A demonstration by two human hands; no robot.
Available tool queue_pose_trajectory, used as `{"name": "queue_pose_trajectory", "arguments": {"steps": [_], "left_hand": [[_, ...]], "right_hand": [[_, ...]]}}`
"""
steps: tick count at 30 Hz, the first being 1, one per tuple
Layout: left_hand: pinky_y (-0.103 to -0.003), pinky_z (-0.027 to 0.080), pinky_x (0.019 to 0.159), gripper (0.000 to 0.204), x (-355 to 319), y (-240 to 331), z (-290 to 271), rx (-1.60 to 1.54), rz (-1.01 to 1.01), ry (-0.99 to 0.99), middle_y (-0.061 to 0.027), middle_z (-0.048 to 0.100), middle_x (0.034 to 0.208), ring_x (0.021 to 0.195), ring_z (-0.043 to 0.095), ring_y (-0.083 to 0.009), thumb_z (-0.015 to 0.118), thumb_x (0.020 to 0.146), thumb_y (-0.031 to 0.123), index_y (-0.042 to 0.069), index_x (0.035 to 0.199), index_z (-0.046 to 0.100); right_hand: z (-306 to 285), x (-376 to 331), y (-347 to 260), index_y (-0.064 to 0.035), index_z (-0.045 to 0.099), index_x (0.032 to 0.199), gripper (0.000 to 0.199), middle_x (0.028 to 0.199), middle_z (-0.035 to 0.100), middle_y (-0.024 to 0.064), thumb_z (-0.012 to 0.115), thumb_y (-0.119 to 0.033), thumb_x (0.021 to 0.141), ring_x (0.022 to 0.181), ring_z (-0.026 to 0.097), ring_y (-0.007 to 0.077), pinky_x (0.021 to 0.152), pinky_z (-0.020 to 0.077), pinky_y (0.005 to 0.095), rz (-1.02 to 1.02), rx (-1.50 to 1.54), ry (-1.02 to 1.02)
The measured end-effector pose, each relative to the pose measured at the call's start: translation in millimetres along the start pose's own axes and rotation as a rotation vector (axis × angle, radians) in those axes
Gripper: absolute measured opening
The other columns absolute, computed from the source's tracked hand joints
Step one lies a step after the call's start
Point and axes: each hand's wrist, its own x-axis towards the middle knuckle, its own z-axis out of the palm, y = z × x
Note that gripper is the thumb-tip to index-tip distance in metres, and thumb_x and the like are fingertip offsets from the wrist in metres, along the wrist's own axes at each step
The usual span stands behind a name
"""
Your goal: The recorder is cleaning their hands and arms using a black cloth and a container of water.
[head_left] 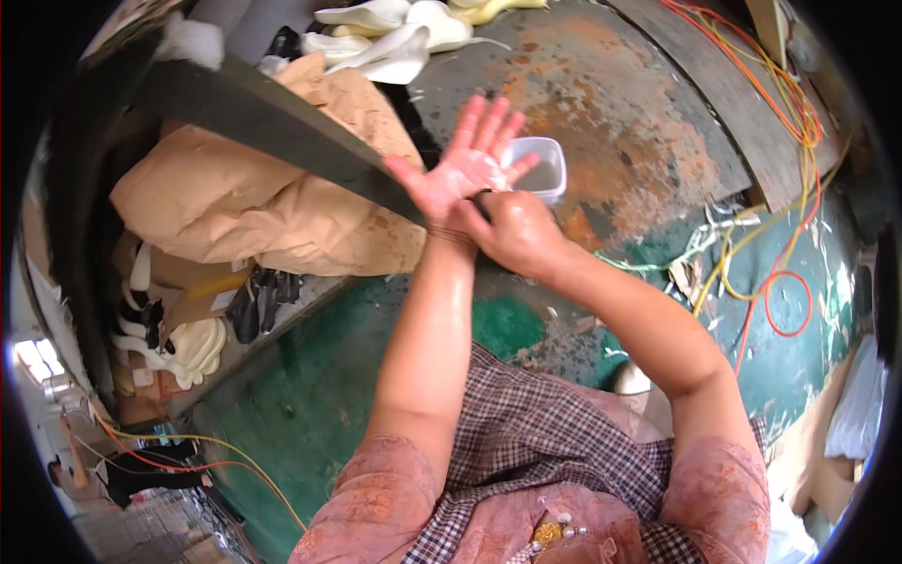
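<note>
My left hand (462,179) is open, palm up, with fingers spread and a wet, whitish film over the palm. At the base of that palm, my right hand (515,230) is closed with its knuckles up, touching the left wrist. A small dark thing (485,201) shows at the top of the right fist; its kind is hidden by the fingers. Just behind the two hands is a whitish plastic tub (561,169), partly covered by the left fingers. Both forearms look wet and shiny.
A dark beam (272,117) slants across crumpled brown paper (207,202) at left. White curved moulded pieces (395,38) lie at the far side. Orange and yellow hoses (806,132) run down the right. A stained, rusty metal surface (601,113) lies beyond. Another person (94,479) is at far left.
</note>
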Motion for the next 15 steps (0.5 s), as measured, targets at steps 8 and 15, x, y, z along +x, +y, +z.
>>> {"name": "queue_pose_trajectory", "arguments": {"steps": [8,15], "left_hand": [[-0.042,0.029,0.109,0.137,-6.6,-0.2,2.8,0.163,-0.064,-0.294,-0.013,0.024,0.151,0.138,0.027,-0.0264,0.059,0.042,0.086,0.013,0.148,0.015],[-0.066,0.032,0.098,0.09,5.4,-11.0,41.0,0.021,0.027,-0.285,-0.0173,0.042,0.14,0.13,0.035,-0.044,0.04,0.078,0.077,0.011,0.14,0.036]], "right_hand": [[-87.6,39.8,-33.1,0.0026,0.059,0.074,0.04,0.058,0.055,0.0123,0.056,-0.034,0.091,0.056,0.051,0.0093,0.052,0.0454,0.0327,0.285,0.75,0.164],[-15.4,42.2,-57.8,-0.0014,0.06,0.07,0.041,0.064,0.06,0.0184,0.054,-0.038,0.088,0.059,0.061,0.0365,0.059,0.0487,0.0482,-0.196,0.05,0.352]]}}
